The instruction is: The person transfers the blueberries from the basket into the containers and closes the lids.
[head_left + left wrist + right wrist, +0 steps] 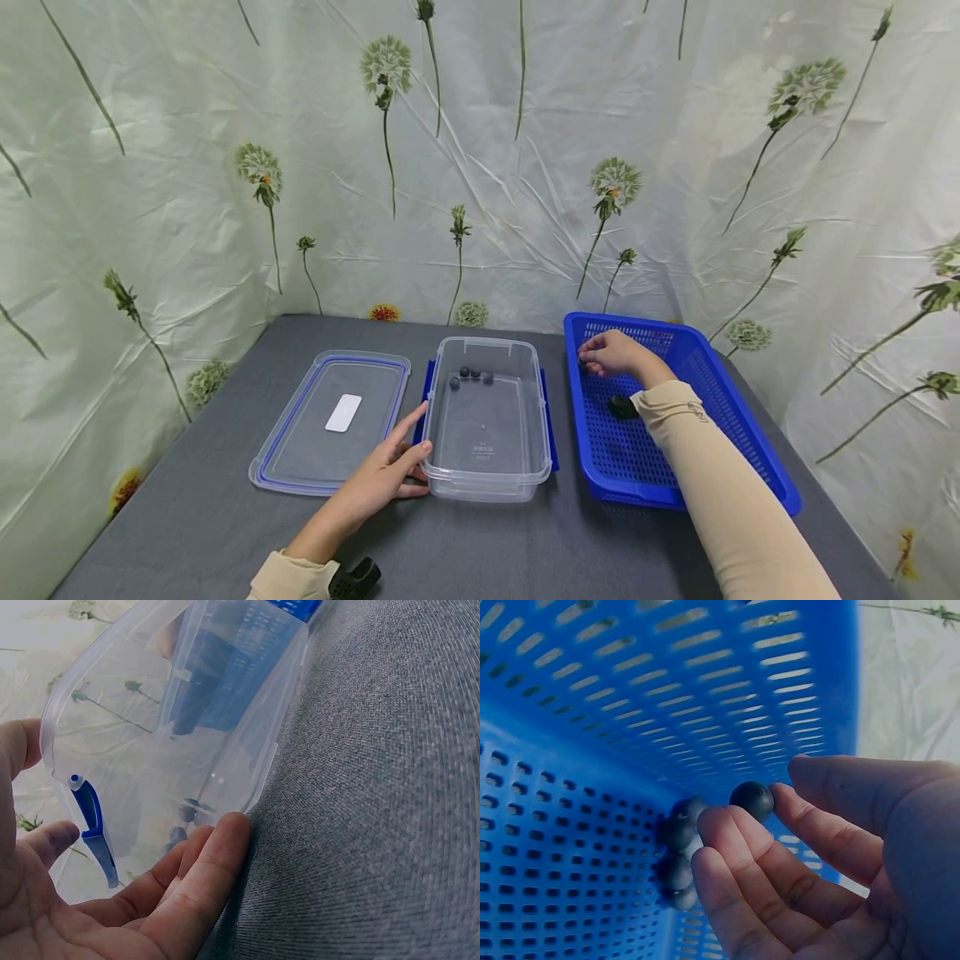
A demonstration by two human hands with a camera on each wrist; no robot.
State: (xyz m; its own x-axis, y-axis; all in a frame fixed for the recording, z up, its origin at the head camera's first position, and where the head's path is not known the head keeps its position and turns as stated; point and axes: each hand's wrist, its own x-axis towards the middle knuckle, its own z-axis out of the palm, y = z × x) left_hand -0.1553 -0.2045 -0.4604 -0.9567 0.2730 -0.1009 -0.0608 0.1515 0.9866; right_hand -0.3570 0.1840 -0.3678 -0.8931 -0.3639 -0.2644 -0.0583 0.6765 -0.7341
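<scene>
A clear plastic food container (483, 433) stands in the middle of the table with several blueberries (488, 377) at its far end. My left hand (386, 475) rests against the container's left side, fingers spread along the wall and a blue clip (91, 814). In the blue basket (600, 482) on the right, my right hand (618, 354) reaches to the far left corner. Its fingertips hold one blueberry (752, 801), as the right wrist view shows. More blueberries (679, 874) lie in a cluster on the basket's bottom, partly hidden behind the fingers.
The container's lid (300, 471), clear with a blue seal and a white label (343, 413), lies flat to the left. A grey cloth covers the table (480, 550). Behind it hangs a flower-printed curtain (510, 167). The basket has high perforated walls.
</scene>
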